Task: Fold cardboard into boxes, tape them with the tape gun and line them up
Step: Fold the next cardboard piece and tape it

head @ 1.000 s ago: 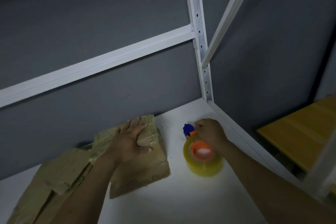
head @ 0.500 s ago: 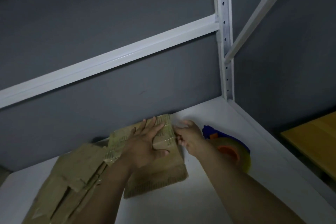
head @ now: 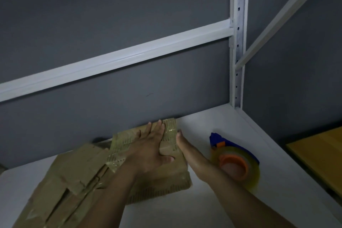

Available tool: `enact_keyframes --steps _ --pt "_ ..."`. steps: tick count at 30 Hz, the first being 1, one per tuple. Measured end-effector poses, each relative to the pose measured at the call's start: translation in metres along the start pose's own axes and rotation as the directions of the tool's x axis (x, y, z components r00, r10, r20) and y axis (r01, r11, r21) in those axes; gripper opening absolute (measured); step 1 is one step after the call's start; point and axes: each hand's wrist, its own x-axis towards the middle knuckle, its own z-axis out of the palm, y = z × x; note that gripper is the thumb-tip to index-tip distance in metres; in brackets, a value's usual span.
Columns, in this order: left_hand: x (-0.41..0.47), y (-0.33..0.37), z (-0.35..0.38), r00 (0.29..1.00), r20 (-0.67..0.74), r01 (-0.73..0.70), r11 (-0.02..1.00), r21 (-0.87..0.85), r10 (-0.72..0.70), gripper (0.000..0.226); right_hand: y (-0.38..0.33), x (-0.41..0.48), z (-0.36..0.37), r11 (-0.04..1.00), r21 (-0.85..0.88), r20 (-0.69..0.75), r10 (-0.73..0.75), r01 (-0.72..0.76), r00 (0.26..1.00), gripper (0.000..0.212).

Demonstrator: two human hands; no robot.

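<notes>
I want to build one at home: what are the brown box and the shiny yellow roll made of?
The box looks like brown corrugated cardboard, matte, with ridged lines along its near side. The roll seems to be clear yellowish plastic tape, glossy and see-through, wound on an orange core, probably plastic.

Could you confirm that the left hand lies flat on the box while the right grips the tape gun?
No: in the head view the right hand lies straight-fingered against the side of the box; the tape gun lies ungripped beside it. The left hand is flat on the box.
</notes>
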Motion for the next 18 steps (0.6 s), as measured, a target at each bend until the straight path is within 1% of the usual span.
enact_keyframes --steps 1,3,4,5,8,9,11,13,14,15,16,17,18 --pt "-0.001 0.001 -0.001 1.0 0.013 -0.001 1.0 0.003 0.0 0.111 0.002 -0.004 -0.002 1.0 0.002 0.016 0.025 -0.025 1.0 0.085" --pt "-0.002 0.002 -0.003 1.0 0.024 0.002 1.0 0.0 -0.002 0.112 -0.002 -0.009 -0.006 1.0 0.009 -0.004 0.029 -0.029 1.0 0.07" --pt "-0.003 0.003 -0.003 1.0 0.027 0.002 1.0 -0.003 -0.002 0.112 -0.006 -0.008 -0.006 1.0 0.012 -0.027 0.008 -0.008 1.0 0.066" --pt "-0.003 0.003 -0.004 1.0 0.026 -0.001 1.0 -0.002 0.001 0.112 -0.009 -0.006 -0.004 1.0 -0.011 -0.055 -0.026 0.026 0.998 0.066" --pt "-0.007 -0.002 -0.004 0.999 0.027 -0.039 0.999 -0.004 0.039 0.108 -0.01 0.003 0.006 0.968 -0.224 -0.113 -0.143 0.115 0.983 0.066" --pt "-0.008 -0.007 -0.005 0.997 0.036 -0.068 0.998 -0.017 0.069 0.106 -0.007 0.005 0.007 0.952 -0.275 -0.126 -0.175 0.136 0.976 0.061" --pt "-0.012 -0.027 -0.01 0.993 0.05 -0.108 0.993 -0.05 0.11 0.102 -0.005 0.008 0.004 0.924 -0.336 -0.144 -0.24 0.181 0.96 0.044" --pt "-0.022 -0.051 -0.016 0.996 0.054 -0.068 0.997 -0.026 0.069 0.1 -0.009 0.012 -0.004 0.886 -0.418 -0.177 -0.298 0.203 0.938 0.036" --pt "-0.029 -0.062 -0.017 0.998 0.055 -0.019 1.0 -0.019 0.02 0.102 -0.01 0.014 -0.008 0.84 -0.495 -0.192 -0.358 0.225 0.914 0.037" --pt "-0.036 -0.072 -0.017 0.998 0.052 0.03 0.999 -0.044 -0.028 0.105 -0.012 0.016 -0.011 0.75 -0.608 -0.19 -0.457 0.262 0.869 0.04" --pt "-0.043 -0.078 -0.015 0.997 0.041 0.069 0.993 -0.099 -0.065 0.11 -0.013 0.017 -0.012 0.61 -0.726 -0.137 -0.579 0.317 0.804 0.046" --pt "-0.047 -0.082 -0.012 0.996 0.028 0.093 0.983 -0.156 -0.089 0.114 -0.014 0.019 -0.011 0.432 -0.819 -0.025 -0.686 0.378 0.728 0.052" --pt "-0.051 -0.082 -0.01 0.995 0.006 0.102 0.975 -0.197 -0.103 0.117 -0.013 0.021 -0.009 0.242 -0.864 0.111 -0.763 0.441 0.637 0.056"
